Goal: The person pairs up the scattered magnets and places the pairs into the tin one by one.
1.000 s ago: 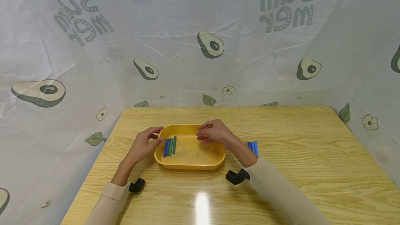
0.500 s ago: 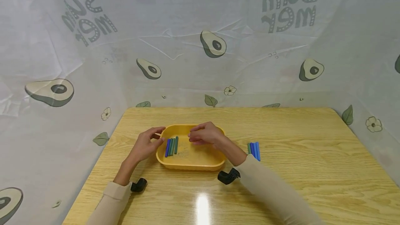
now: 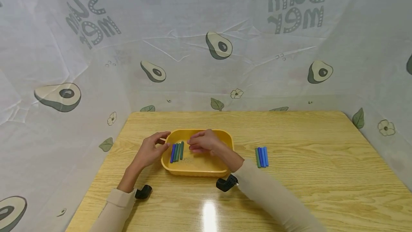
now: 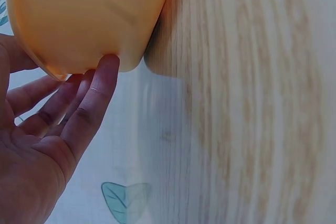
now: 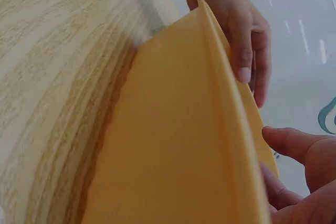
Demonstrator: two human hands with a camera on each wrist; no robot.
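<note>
Head view, read from left to right: the left hand [image 3: 148, 151] holds the left end of a yellow tray [image 3: 196, 172], probably to keep it from sliding on the smooth desk [image 3: 305, 146]. Just inside that end, four chalk-like sticks [image 3: 176, 152], one violet-blue and three green, lie side by side on the tray floor, the rightmost slightly apart from its neighbours. Their near-parallel order suggests deliberate arrangement, and the raised wall presumably stops them rolling away. Next comes the right hand [image 3: 205, 141], over the tray's interior, its fingertips near this row. Farther right, on the desk and well apart from the tray, lies a second row of sticks [image 3: 262, 157], one green and three in shades of blue, perhaps set there to remain separate yet within easy reach.

Pose, in the same order: the left thumb lies at the rim while the fingers extend along the outer wall; the left wrist view shows one fingertip touching that wall. The right forearm, in a beige sleeve [image 3: 270, 199], slants in from the lower right and crosses the tray's near right corner, the fingers loosely bent and directed left. In the right wrist view, thumb and fingers are parted with nothing visible between them, although the tray wall hides part of the fingers.
</note>
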